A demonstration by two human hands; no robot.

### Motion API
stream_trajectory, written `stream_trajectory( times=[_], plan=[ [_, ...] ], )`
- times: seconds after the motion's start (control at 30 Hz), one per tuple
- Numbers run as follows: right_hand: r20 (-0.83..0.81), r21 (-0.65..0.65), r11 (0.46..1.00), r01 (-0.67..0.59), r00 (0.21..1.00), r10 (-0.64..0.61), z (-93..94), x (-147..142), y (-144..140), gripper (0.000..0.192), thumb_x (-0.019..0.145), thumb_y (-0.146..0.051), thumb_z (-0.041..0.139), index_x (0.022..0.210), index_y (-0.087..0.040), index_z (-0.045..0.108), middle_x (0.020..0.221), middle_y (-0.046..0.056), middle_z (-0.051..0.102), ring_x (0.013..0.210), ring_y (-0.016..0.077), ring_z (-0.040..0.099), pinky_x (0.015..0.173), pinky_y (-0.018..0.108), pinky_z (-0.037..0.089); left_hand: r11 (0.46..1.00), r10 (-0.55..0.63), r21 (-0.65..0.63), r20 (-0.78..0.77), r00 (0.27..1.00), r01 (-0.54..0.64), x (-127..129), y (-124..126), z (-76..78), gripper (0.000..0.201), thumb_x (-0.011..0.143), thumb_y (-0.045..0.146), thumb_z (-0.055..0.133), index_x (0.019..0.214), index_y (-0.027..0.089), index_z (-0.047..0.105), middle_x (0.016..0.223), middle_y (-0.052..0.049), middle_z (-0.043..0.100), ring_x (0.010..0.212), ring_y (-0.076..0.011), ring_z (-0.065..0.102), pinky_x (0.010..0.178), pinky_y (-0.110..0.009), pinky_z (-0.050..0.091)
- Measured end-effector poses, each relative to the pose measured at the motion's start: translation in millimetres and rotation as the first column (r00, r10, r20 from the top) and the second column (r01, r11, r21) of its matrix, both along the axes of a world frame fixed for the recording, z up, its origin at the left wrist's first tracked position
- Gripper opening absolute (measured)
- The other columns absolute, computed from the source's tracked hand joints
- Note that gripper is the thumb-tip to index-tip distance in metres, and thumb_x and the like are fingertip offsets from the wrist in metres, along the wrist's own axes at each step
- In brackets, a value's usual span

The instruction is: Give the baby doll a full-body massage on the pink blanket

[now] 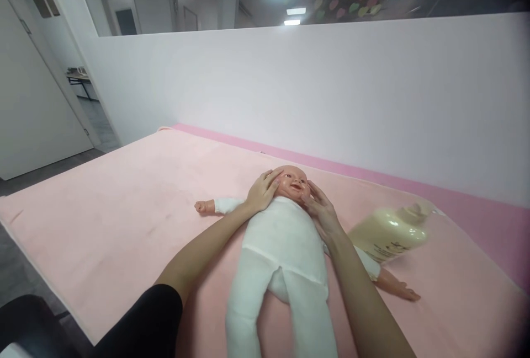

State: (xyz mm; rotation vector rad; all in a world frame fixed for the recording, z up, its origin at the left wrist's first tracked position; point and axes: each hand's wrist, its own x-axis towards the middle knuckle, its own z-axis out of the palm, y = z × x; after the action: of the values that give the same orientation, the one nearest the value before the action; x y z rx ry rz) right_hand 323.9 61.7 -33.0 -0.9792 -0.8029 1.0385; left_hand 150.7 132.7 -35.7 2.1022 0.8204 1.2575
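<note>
Lying face-up on the pink bed cover [124, 203], a baby doll [285, 242] in a white suit, head between the two hands and legs trailing back toward the wearer. Left hand [261, 191] open and laid flat against one side of the doll's head [292, 182], fingers spread over the cheek and temple; right hand [321, 210] open likewise against the other cheek, thumb near the chin. Hands apart, cupping rather than clamped, with the head held lightly between the palms. Judging by the sheen on the face, a hard, smooth head, probably hollow plastic or vinyl: stiff, light, a little slippery under bare skin. Body and legs look soft and stuffed, slack at the joints, likely to flop and sag if lifted by the head alone. Safer hold, by this reading: one palm under the back of the head and neck, the other under the padded trunk; small outstretched arms too thin and loose for carrying. Just beyond the right wrist, a cream lotion bottle [389, 232] on its side, close to the doll's arm; contact between them hard to make out from here. Smooth rounded bottle likely to roll if nudged.
</note>
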Motion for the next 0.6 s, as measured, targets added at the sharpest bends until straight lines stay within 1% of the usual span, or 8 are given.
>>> stream_trajectory(
  times=[0.1, 0.17, 0.27, 0.37, 0.43, 0.5, 0.6],
  plan=[
    [0.034, 0.022, 0.999, 0.029, 0.999, -0.03, -1.3, -3, 0, 0.067, 0.056, -0.035, 0.085, 0.118, -0.029, 0.061, 0.136, 0.007, 0.053, 0.119, 0.0265, 0.056, 0.103, 0.042, 0.046, 1.0, -0.015, -0.006, -0.003, 1.0, 0.015, 0, 3, 0.8, 0.052, 0.096, 0.05, 0.028, 0.139, 0.027, 0.046, 0.142, -0.006, 0.046, 0.136, -0.022, 0.037, 0.114, -0.04, 0.031],
    [0.079, 0.039, 0.996, 0.08, 0.993, -0.083, -3.4, -5, 1, 0.068, 0.057, -0.038, 0.084, 0.12, -0.027, 0.06, 0.135, 0.007, 0.054, 0.122, 0.0273, 0.054, 0.105, 0.043, 0.044, 1.0, -0.023, -0.012, 0.001, 1.0, 0.023, 1, 6, 1.0, 0.051, 0.096, 0.05, 0.029, 0.14, 0.027, 0.045, 0.143, -0.006, 0.045, 0.135, -0.0227, 0.037, 0.114, -0.04, 0.031],
    [0.188, 0.09, 0.981, 0.174, 0.964, -0.188, -7.3, -7, 4, 0.068, 0.058, -0.043, 0.082, 0.12, -0.025, 0.061, 0.136, 0.007, 0.054, 0.126, 0.0282, 0.05, 0.107, 0.042, 0.041, 0.999, -0.03, -0.015, 0.005, 1.0, 0.03, 3, 9, 1.5, 0.05, 0.097, 0.047, 0.03, 0.14, 0.026, 0.045, 0.143, -0.007, 0.045, 0.135, -0.0233, 0.037, 0.114, -0.041, 0.03],
    [0.274, 0.151, 0.966, 0.209, 0.93, -0.244, -10.7, -6, 7, 0.065, 0.062, -0.046, 0.077, 0.121, -0.025, 0.061, 0.135, 0.005, 0.055, 0.127, 0.0265, 0.048, 0.108, 0.041, 0.038, 0.999, -0.042, -0.016, 0.012, 0.999, 0.042, 6, 11, 2.9, 0.049, 0.097, 0.045, 0.031, 0.139, 0.024, 0.046, 0.143, -0.007, 0.045, 0.136, -0.0231, 0.036, 0.114, -0.04, 0.029],
    [0.292, 0.174, 0.956, 0.237, 0.915, -0.28, -12.8, -4, 9, 0.058, 0.062, -0.044, 0.077, 0.115, -0.023, 0.064, 0.13, 0.005, 0.058, 0.125, 0.0262, 0.049, 0.108, 0.041, 0.038, 0.999, -0.047, -0.006, 0.022, 0.999, 0.048, 8, 13, 4.0, 0.048, 0.097, 0.044, 0.031, 0.138, 0.025, 0.046, 0.144, -0.007, 0.045, 0.137, -0.0227, 0.036, 0.114, -0.04, 0.029],
    [0.288, 0.171, 0.956, 0.237, 0.916, -0.278, -15.2, -2, 11, 0.053, 0.065, -0.045, 0.075, 0.112, -0.022, 0.066, 0.125, 0.005, 0.062, 0.121, 0.0259, 0.053, 0.105, 0.041, 0.04, 0.999, -0.05, -0.001, 0.028, 0.998, 0.05, 10, 14, 4.8, 0.047, 0.097, 0.044, 0.032, 0.138, 0.026, 0.046, 0.144, -0.006, 0.045, 0.137, -0.0223, 0.035, 0.113, -0.04, 0.03],
    [0.33, 0.147, 0.954, 0.262, 0.896, -0.297, -19.2, 2, 12, 0.053, 0.068, -0.049, 0.071, 0.112, -0.021, 0.066, 0.12, 0.006, 0.064, 0.114, 0.025, 0.057, 0.1, 0.04, 0.044, 0.999, -0.045, -0.017, 0.032, 0.998, 0.046, 12, 15, 5.2, 0.047, 0.097, 0.045, 0.033, 0.138, 0.028, 0.045, 0.142, -0.006, 0.046, 0.136, -0.0227, 0.037, 0.112, -0.041, 0.031]
  ],
)
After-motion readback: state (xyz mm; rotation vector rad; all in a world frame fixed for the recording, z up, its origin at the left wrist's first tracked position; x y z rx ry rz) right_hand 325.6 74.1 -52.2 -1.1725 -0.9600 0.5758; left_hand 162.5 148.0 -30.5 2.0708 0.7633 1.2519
